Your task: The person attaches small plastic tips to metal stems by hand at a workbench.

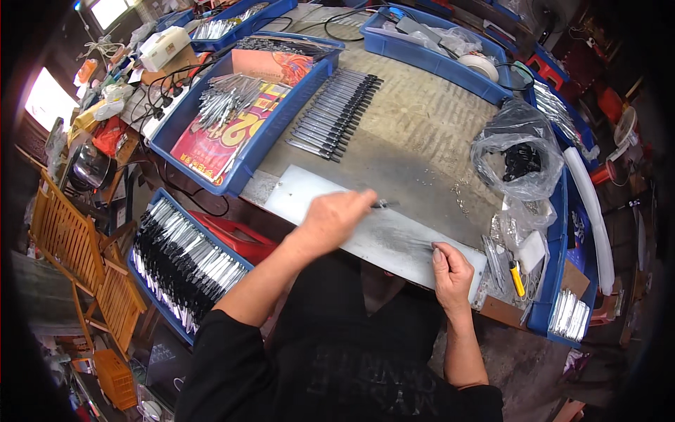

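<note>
My left hand (336,219) is closed above the white board (302,193) at the table's near edge. A small dark, clear-ended piece (383,205) shows beside its fingertips, slightly blurred; whether the fingers grip it I cannot tell. My right hand (453,273) rests at the board's right end, thumb pressed against curled fingers. Something small and dark shows at its fingertips, too small to name. Beyond the board, a row of clear pens with black grips (337,112) lies side by side. Small loose pieces (460,197) are scattered on the tabletop to the right.
At left stands a blue tray (242,172) with silvery pen parts; a lower blue bin (140,281) holds many pens. On the right are a plastic bag of black parts (520,158), a yellow cutter (517,278) and silvery bundles (569,314). Another blue tray (436,60) sits at the back.
</note>
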`<state>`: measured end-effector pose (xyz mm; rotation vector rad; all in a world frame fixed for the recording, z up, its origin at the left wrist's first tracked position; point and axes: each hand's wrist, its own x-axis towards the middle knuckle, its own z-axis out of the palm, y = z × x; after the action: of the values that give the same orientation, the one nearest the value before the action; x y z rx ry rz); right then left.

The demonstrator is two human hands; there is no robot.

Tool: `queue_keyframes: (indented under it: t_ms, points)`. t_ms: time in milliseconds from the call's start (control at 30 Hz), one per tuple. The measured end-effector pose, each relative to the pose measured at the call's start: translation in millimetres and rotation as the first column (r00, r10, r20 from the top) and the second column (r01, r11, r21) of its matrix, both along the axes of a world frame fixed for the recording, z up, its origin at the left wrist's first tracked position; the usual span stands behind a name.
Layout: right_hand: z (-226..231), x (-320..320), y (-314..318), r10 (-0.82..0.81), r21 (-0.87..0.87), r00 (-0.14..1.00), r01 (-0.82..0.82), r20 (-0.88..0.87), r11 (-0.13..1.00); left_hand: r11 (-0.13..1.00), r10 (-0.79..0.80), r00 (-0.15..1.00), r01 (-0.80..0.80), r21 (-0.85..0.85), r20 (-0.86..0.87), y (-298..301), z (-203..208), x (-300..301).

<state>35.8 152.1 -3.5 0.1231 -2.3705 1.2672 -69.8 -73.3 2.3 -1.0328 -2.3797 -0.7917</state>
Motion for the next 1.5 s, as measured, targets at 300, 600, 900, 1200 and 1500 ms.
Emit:
queue_keyframes:
  t_ms: [300, 600, 900, 1200, 1500]
  points:
    - [0.2, -1.7, -1.0, 0.039, -0.009, 0.998, -0.039, 0.039, 0.999, 0.980, 0.163, 0.975, -0.178, -0.092, -0.151, -72.8, 0.6, -68.1]
    - [2.0, -3.1, -1.9, 0.054, 0.023, 0.998, -0.055, 0.022, 0.998, 0.983, 0.079, 0.989, -0.097, -0.155, -0.123, -78.4, -9.6, -84.9]
    - [2.8, -2.9, -2.5, 0.052, 0.014, 0.998, -0.052, 0.039, 0.999, 0.974, 0.062, 0.984, -0.097, -0.206, -0.167, -77.6, -12.3, -86.6]
    - [2.8, -2.3, -2.0, 0.051, 0.006, 0.997, -0.051, 0.053, 0.999, 0.968, 0.116, 0.983, -0.144, -0.204, -0.143, -79.7, -7.4, -82.2]
    - [1.4, -1.1, -1.7, 0.040, -0.026, 0.994, -0.037, 0.098, 0.999, 0.953, 0.197, 0.972, -0.220, -0.207, -0.126, -80.1, -14.3, -86.6]
